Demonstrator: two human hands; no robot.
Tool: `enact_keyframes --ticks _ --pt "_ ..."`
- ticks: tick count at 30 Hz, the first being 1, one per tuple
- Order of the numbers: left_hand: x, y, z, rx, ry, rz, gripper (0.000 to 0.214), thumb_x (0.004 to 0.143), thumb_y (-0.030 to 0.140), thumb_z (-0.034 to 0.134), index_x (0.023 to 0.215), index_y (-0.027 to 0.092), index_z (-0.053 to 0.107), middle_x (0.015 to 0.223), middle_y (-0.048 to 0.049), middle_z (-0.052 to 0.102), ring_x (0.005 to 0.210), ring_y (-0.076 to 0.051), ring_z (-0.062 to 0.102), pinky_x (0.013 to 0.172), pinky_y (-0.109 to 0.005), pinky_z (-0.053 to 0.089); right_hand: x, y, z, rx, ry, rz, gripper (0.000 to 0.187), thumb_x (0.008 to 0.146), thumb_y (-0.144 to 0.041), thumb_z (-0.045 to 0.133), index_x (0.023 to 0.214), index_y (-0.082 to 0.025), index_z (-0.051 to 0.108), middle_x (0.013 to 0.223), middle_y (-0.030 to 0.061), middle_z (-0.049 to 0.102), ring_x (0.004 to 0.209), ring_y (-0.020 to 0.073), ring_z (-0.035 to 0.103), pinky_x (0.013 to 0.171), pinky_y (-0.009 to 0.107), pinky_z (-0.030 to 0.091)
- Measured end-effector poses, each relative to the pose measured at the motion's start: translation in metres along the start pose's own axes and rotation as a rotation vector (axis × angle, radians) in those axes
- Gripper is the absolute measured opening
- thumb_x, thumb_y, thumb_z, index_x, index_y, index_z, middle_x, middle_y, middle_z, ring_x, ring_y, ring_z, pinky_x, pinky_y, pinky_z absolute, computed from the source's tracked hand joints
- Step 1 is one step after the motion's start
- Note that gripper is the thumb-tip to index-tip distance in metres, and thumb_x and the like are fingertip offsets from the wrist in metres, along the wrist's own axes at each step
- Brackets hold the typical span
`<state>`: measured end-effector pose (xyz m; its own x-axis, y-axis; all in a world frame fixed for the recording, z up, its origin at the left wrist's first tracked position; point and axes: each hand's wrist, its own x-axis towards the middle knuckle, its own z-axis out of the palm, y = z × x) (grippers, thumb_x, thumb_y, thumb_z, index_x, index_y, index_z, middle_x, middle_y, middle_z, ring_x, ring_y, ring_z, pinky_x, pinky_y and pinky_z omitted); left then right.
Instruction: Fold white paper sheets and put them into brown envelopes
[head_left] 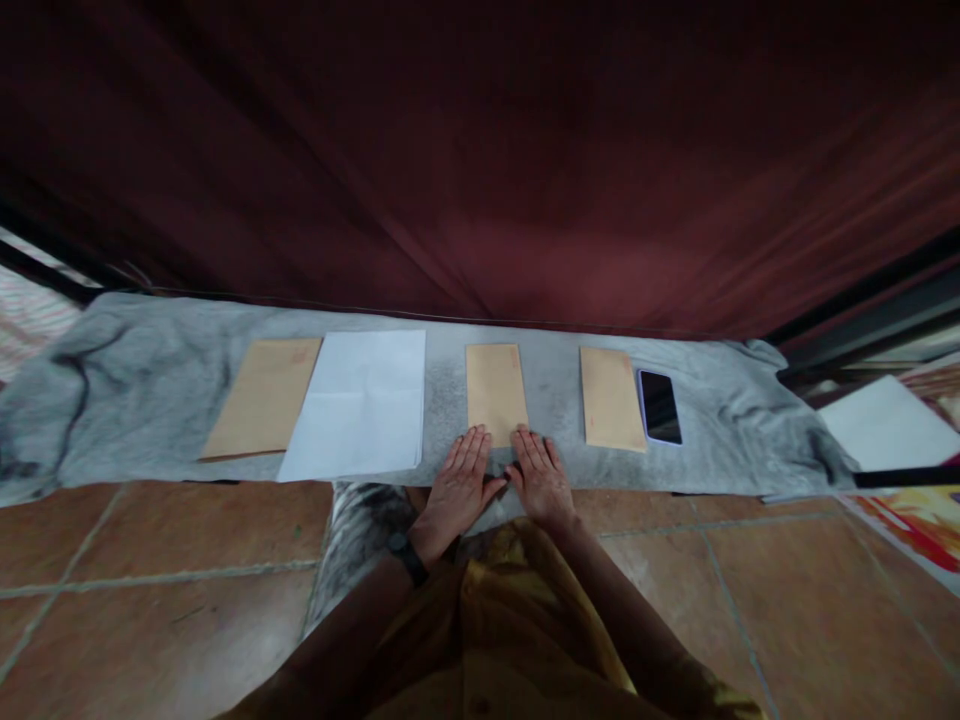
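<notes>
My left hand (459, 482) and my right hand (538, 478) lie flat side by side on a grey cloth (150, 400), fingers stretched out and holding nothing. Their fingertips touch the near edge of a narrow brown envelope (495, 390) in the middle. A wider brown envelope (262, 397) lies at the left with white paper sheets (364, 405) beside it. Another narrow brown envelope (610, 397) lies to the right, next to a dark phone (660, 406). A black watch sits on my left wrist.
A dark red curtain (480, 150) hangs behind the cloth. Brown floor tiles (150, 590) spread in front. More white paper (885, 425) and a colourful printed sheet (919, 520) lie at the far right.
</notes>
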<state>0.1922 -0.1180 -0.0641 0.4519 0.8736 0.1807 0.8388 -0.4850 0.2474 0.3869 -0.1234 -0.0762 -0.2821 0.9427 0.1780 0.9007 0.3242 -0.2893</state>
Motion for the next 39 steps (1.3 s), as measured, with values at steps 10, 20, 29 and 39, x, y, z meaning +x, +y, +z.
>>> enact_keyframes --ticks 10,20,29,39 --pt "0.009 0.015 0.001 -0.016 0.003 0.048 0.069 0.1 0.044 0.046 0.158 0.011 0.031 0.162 -0.0181 0.039 0.153 -0.028 0.032 0.124 -0.048 0.032 -0.01 0.011 -0.003 -0.013 0.024 -0.005 0.059 0.104 -0.031 0.039 0.161 -0.014 0.03 0.161 0.0132 0.041 0.149 0.0268 0.039 0.125 0.048 0.025" --pt "0.007 0.016 0.007 -0.012 -0.038 0.07 0.064 0.098 0.04 0.052 0.153 0.009 0.041 0.161 -0.0181 0.04 0.153 -0.029 0.031 0.124 -0.048 0.031 -0.007 0.013 -0.013 0.151 0.035 0.05 0.052 0.107 -0.032 0.034 0.154 -0.012 0.045 0.158 0.0147 0.045 0.149 0.0269 0.039 0.125 0.051 0.028" --pt "0.011 0.019 0.012 0.001 -0.015 0.066 0.057 0.096 0.034 0.053 0.143 0.003 0.051 0.155 -0.0247 0.046 0.15 -0.032 0.036 0.123 -0.05 0.033 0.036 -0.009 -0.009 0.274 -0.051 -0.095 0.051 0.108 -0.036 0.033 0.155 -0.019 0.043 0.16 0.0083 0.044 0.151 0.0201 0.035 0.127 0.045 0.025" --pt "0.002 0.021 0.017 0.061 -0.019 0.028 0.067 0.096 0.038 0.051 0.151 0.0 0.041 0.162 -0.024 0.033 0.155 -0.03 0.025 0.125 -0.048 0.029 0.033 0.002 0.002 -0.006 -0.057 -0.056 0.057 0.109 -0.041 0.031 0.16 -0.016 0.032 0.165 0.009 0.033 0.154 0.0231 0.029 0.127 0.045 0.021"
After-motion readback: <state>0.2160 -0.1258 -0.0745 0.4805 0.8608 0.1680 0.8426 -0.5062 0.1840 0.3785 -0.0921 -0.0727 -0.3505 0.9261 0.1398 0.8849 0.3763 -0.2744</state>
